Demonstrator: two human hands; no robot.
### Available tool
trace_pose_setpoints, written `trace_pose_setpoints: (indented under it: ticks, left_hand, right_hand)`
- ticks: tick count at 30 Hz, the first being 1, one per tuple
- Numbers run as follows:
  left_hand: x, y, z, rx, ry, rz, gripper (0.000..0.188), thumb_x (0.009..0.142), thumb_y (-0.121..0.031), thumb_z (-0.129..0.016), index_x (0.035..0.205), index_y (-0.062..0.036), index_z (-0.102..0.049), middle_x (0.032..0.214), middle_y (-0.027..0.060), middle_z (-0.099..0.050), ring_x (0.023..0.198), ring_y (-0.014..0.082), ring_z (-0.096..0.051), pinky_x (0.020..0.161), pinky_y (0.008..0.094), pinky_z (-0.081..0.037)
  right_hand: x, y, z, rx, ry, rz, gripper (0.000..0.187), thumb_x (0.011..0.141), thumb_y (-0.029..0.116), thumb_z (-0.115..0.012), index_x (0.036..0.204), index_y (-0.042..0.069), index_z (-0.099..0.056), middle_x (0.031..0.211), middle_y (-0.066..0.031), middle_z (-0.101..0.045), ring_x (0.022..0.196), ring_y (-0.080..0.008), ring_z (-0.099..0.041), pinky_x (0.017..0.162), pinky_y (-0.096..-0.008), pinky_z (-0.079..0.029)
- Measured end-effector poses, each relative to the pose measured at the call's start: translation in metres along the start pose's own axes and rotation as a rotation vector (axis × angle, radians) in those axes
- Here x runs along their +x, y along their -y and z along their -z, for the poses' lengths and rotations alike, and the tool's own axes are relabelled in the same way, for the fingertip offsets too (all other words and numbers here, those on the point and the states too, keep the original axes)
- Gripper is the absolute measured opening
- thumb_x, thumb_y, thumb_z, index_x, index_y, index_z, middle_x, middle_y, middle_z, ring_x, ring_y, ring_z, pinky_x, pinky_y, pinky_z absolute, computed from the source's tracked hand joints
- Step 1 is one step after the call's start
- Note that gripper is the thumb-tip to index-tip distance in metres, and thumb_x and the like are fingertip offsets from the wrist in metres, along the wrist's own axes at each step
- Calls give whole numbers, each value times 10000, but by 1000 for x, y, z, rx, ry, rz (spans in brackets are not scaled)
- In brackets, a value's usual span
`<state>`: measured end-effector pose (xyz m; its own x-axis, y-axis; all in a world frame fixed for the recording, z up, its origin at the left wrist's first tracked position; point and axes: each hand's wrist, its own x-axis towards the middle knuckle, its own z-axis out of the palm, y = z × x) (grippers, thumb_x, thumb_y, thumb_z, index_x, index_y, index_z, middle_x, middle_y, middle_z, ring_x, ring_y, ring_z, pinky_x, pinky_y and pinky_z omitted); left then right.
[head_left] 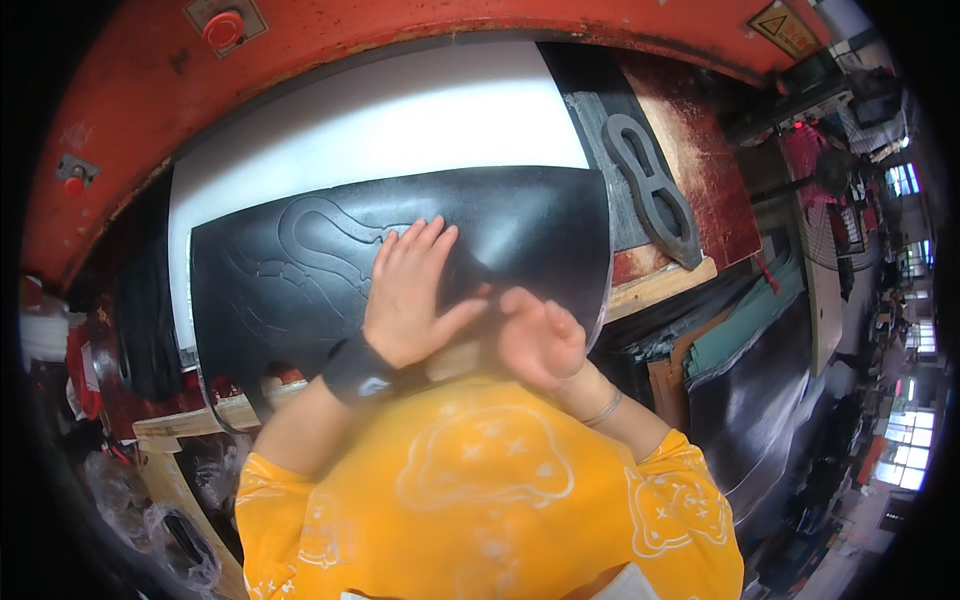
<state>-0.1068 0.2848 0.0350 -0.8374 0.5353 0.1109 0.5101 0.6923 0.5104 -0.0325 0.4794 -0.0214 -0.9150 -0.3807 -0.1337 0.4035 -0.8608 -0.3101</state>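
My left hand lies flat, fingers stretched, on a glossy black sheet that looks like rubber or leather. Just left of it, curved cut outlines shaped like shoe parts mark the sheet. My right hand, slightly blurred, hovers over the sheet's near edge with fingers loosely curled and a little apart. Nothing shows in its grasp. A white board lies beneath the black sheet and extends behind it. To the right, a grey metal cutting die with a sole-like outline rests on a dark strip.
An orange-red machine beam with a red push button spans the far side. At lower right sit stacked dark and green sheets. Clear plastic bags hang at lower left, beside the wooden table edge.
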Motion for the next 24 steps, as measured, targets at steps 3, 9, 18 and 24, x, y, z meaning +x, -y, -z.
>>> trace_pose_setpoints:
  ticks: [3,9,18,24]
  left_hand:
    - [0,-4,-19,27,-229,-37,501,851,-274,-603,1267,-13,-501,1304,232,-497,1269,380,-420,1086,496,-286]
    - [-18,82,31,-1005,-238,531,303,962,-214,-451,1152,-5,-561,1126,221,-609,1030,339,-610,923,424,-490]
    - [-182,224,290,-1654,-477,-395,399,985,-207,-410,1254,68,-514,1328,198,-524,1218,335,-510,1131,456,-290]
    - [-134,107,146,376,-579,266,324,818,10,-542,1134,6,-614,971,183,-609,927,367,-571,825,441,-453]
  right_hand:
    - [-3,3,0,-134,68,36,379,908,180,-552,1199,-49,-470,1300,-79,-511,807,-68,-561,695,-218,-455]
    - [-17,25,-6,-354,-5,-45,647,874,293,-573,1363,-83,-380,1476,-182,-338,857,-91,-506,818,-263,-419]
    - [-15,37,-25,-317,-167,-185,711,881,298,-581,1382,-134,-318,1246,-147,-549,1022,-152,-557,938,-269,-427]
    - [-11,96,-75,-1593,165,-654,496,832,129,-653,1306,36,-538,1163,-151,-643,1052,-196,-618,908,-315,-481]
